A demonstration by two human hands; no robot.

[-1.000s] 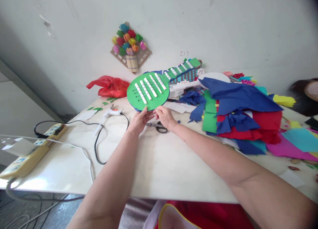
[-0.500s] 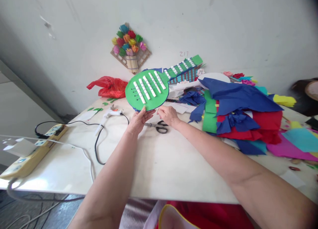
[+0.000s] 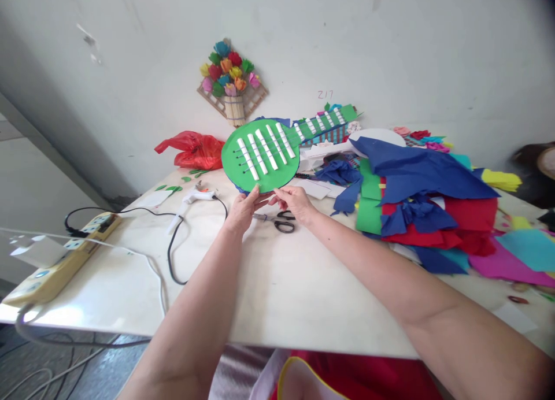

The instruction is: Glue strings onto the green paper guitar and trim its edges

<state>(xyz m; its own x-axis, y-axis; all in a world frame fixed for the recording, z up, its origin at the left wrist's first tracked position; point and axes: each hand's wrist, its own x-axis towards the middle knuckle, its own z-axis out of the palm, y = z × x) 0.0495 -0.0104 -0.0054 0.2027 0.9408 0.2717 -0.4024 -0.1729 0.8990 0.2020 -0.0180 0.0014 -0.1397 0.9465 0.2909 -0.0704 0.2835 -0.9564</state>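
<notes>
Held up above the table is a green paper guitar (image 3: 234, 171) with a round body, white rolled strips across the body and neck, dark strings and a blue edge. My left hand (image 3: 243, 212) grips its lower rim, thumb in front and fingers behind. Beside it my right hand (image 3: 295, 202) pinches the same rim with the thumb on the edge and the fingers curled underneath. Scissors with black handles (image 3: 285, 225) lie on the table just below my hands. To the left lies a white glue gun (image 3: 197, 197) with a black cord.
A yellow power strip (image 3: 56, 267) with cables runs along the table's left side. Near the wall sits a red plastic bag (image 3: 197, 151). Blue crepe paper (image 3: 416, 169) and other coloured sheets pile up on the right. A paper flower basket (image 3: 234, 108) leans on the wall.
My right hand has come up against the guitar's lower rim and now grips it. The guitar's neck has dipped slightly, and the whole view has shifted a little.
</notes>
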